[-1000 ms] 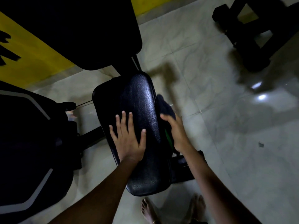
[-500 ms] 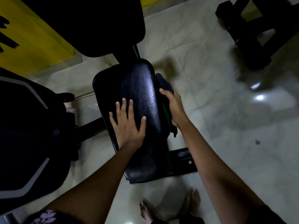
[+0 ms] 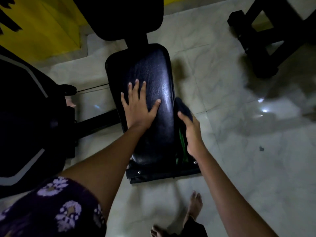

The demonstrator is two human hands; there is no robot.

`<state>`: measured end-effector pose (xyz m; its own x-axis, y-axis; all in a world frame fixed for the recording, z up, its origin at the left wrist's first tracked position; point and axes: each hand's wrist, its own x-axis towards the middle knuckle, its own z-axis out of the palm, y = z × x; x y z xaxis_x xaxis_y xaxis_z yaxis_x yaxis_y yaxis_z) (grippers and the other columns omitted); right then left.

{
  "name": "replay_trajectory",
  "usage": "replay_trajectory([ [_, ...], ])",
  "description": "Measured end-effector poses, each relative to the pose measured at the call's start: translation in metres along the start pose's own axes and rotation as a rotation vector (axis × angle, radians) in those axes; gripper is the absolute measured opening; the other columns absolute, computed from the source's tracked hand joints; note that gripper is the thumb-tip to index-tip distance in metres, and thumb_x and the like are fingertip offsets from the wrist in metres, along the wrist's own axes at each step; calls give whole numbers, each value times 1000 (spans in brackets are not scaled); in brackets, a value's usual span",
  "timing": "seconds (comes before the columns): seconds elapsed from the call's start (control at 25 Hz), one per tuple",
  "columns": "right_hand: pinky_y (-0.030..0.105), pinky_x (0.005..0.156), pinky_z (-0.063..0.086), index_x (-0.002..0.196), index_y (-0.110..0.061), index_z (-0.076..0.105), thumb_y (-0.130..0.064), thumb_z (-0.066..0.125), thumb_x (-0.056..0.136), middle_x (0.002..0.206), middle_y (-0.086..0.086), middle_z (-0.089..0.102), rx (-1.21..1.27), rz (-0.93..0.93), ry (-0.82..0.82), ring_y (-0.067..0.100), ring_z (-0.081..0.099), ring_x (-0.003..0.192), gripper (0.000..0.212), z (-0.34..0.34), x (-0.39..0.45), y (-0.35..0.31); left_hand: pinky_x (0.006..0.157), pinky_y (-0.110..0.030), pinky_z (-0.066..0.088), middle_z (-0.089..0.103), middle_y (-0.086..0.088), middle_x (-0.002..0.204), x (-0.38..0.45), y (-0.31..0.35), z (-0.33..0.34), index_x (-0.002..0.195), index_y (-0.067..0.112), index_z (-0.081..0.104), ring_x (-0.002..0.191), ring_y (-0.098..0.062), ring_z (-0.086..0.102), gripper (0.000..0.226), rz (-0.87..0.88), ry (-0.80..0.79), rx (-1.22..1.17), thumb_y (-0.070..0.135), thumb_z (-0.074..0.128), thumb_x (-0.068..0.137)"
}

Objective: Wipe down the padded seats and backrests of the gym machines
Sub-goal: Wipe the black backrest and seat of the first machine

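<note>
A black padded seat (image 3: pixel 153 71) of a gym bench lies lengthwise under me, its leather shiny. A black padded backrest (image 3: pixel 123 16) rises at its far end. My left hand (image 3: pixel 138 106) rests flat on the seat's left half, fingers spread. My right hand (image 3: pixel 192 134) grips a dark cloth (image 3: pixel 183 106) with a green part against the seat's right side edge. Most of the cloth is hidden behind that hand and the seat.
Another black machine (image 3: pixel 25 108) with grey stripes stands close on the left. A black frame (image 3: pixel 266 36) stands at the far right on the pale tiled floor (image 3: pixel 239 151). A yellow wall (image 3: pixel 42 29) runs behind. Bare feet (image 3: pixel 195 206) show below the bench's black base (image 3: pixel 162 173).
My right hand with the cloth has slid back along the seat's right edge towards me. My left hand has stayed flat on the seat.
</note>
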<state>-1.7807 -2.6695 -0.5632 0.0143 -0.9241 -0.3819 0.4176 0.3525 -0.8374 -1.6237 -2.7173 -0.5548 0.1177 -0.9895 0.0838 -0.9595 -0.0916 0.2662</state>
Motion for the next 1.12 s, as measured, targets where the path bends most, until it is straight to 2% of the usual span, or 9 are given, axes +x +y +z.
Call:
replay_trajectory([
  [0.12, 28, 101, 43, 129, -16, 57, -9, 57, 89, 122, -3, 64, -53, -52, 24, 10, 59, 114, 40, 9, 7, -4, 115, -49, -6, 5, -3, 160, 3, -4, -3, 151, 19, 15, 147, -22, -3, 90, 19, -91, 27, 73, 32, 82],
  [0.24, 26, 96, 44, 113, -35, 61, -22, 63, 77, 117, -9, 64, -230, -96, 90, 7, 59, 110, 38, 1, -33, 20, 115, -47, -9, 1, -2, 160, 3, -8, -6, 152, 19, 12, 147, -21, -6, 80, 35, -128, -38, 62, 41, 90],
  [0.36, 20, 94, 42, 119, -23, 57, -21, 60, 76, 119, 1, 61, -324, -205, 160, 9, 57, 110, 43, -10, -76, 50, 116, -45, -6, 8, -1, 160, -24, -18, -1, 151, 20, 16, 147, -20, 0, 69, 124, -71, 6, 58, 27, 94],
  [0.48, 9, 87, 38, 117, -16, 55, -18, 57, 78, 112, 7, 56, -472, -264, 100, -1, 54, 99, 38, -22, -114, 60, 114, -50, 1, 18, 4, 158, -75, -29, 4, 150, 23, 24, 147, -17, 8, 70, 126, -11, -19, 55, 12, 89],
  [0.6, 25, 93, 40, 127, -18, 55, -23, 55, 81, 115, 3, 49, -1032, -653, -33, 10, 51, 102, 46, -40, -136, 49, 113, -56, 8, 14, 4, 159, -88, -34, 5, 148, 27, 27, 147, -17, 5, 69, 85, -17, -125, 57, 14, 88],
  [0.68, 41, 89, 37, 131, -25, 50, -26, 55, 81, 123, 5, 46, -1477, -1017, -169, 26, 48, 99, 50, -49, -123, 32, 113, -57, 7, 6, -2, 160, -89, -35, 6, 147, 29, 31, 147, -25, 1, 66, -11, 42, -264, 60, 33, 89],
  [0.76, 47, 89, 35, 132, -29, 49, -26, 59, 80, 129, 7, 45, -1779, -1294, -314, 31, 46, 98, 53, -62, -98, 18, 112, -58, 3, -4, -6, 160, -92, -36, 11, 148, 31, 28, 146, -26, -1, 74, -239, 71, -538, 57, 57, 84],
  [0.92, 49, 89, 37, 132, -28, 50, -20, 61, 88, 129, 8, 46, -1926, -1651, -557, 31, 49, 98, 46, -78, -61, 11, 114, -57, 18, 4, -7, 159, -95, -45, 18, 148, 31, 25, 146, -21, 11, 93, -265, 62, -917, 66, 59, 69],
  [1.12, 51, 87, 35, 130, -21, 55, -16, 44, 96, 129, 10, 45, -1934, -1953, -776, 31, 46, 101, 36, -20, -54, 42, 113, -57, 20, 9, -3, 159, -95, -49, 15, 151, 25, 16, 145, -16, 15, 104, -255, 56, -896, 70, 53, 66],
])
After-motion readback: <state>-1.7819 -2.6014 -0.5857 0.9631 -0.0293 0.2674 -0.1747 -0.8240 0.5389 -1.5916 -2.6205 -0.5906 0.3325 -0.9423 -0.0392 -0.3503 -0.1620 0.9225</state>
